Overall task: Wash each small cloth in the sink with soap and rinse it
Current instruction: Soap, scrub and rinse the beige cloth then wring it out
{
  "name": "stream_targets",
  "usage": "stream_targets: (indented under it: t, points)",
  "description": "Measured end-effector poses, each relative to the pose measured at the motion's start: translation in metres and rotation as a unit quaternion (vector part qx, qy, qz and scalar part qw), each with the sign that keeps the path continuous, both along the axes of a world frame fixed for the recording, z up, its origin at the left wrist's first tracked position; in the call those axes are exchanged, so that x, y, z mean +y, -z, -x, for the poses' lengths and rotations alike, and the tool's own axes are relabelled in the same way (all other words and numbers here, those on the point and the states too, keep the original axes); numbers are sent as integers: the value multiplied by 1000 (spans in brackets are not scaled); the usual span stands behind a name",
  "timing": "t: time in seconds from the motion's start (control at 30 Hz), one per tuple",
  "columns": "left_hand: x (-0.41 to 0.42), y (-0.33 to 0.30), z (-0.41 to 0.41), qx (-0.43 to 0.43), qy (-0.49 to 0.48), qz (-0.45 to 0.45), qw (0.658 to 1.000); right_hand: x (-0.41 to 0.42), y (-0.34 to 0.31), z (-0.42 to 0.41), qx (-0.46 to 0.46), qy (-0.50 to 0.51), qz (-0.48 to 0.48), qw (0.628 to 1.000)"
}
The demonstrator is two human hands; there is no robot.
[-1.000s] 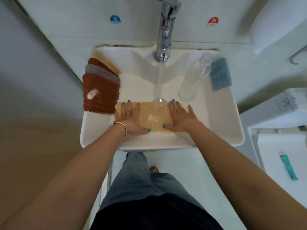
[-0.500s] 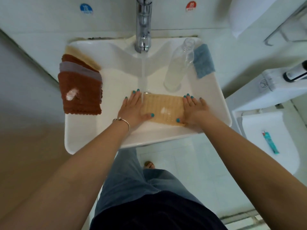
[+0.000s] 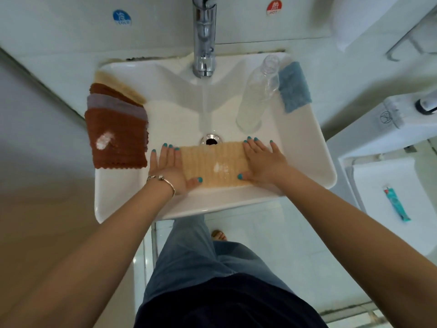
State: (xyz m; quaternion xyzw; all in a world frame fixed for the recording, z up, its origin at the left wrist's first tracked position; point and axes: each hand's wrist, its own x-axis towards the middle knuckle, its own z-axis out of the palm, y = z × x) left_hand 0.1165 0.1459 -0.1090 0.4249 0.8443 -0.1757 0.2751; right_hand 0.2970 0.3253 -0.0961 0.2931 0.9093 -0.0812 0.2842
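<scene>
sink (image 3: 132, 204): white
spread cloth (image 3: 214, 165): pale peach, ribbed, white patch
top cloth of stack (image 3: 118, 140): rust brown, white patch
stack layers (image 3: 113, 104): grey, brown, cream
far cloth (image 3: 294, 87): blue
bottle (image 3: 256, 98): clear
nails (image 3: 200, 179): teal
tap (image 3: 204, 36): chrome
tube (image 3: 397, 204): teal

The faucet (image 3: 204, 39) runs off the top edge, so its handle is out of sight. Both hands cover the ends of the beige cloth (image 3: 214, 165). The stacked cloths (image 3: 117, 119) overlap, only strips of the lower ones showing.
</scene>
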Motion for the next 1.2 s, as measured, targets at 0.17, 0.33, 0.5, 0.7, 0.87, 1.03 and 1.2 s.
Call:
stream_targets:
  t: [0.17,0.33,0.5,0.7,0.87,1.03,1.2]
  points:
    - [15,1,-3,-84,80,-119,986,-2,4,6,15,5,26,1000]
    - [-2,1,18,-20,52,-63,996,-4,7,25,57,-49,57,996]
    - [12,4,6,-114,49,-146,981,-2,12,31,64,-60,51,995]
    - [-1,0,23,-62,8,-80,995,-12,15,48,66,-105,29,992]
    - [-7,-1,30,-18,-11,-39,999,-26,20,64,47,-118,29,991]
    - [-7,-8,24,47,6,45,998,-33,18,72,23,-151,6,988]
    - [-3,-9,26,-11,-3,12,1000,-27,19,61,-7,-164,-33,986]
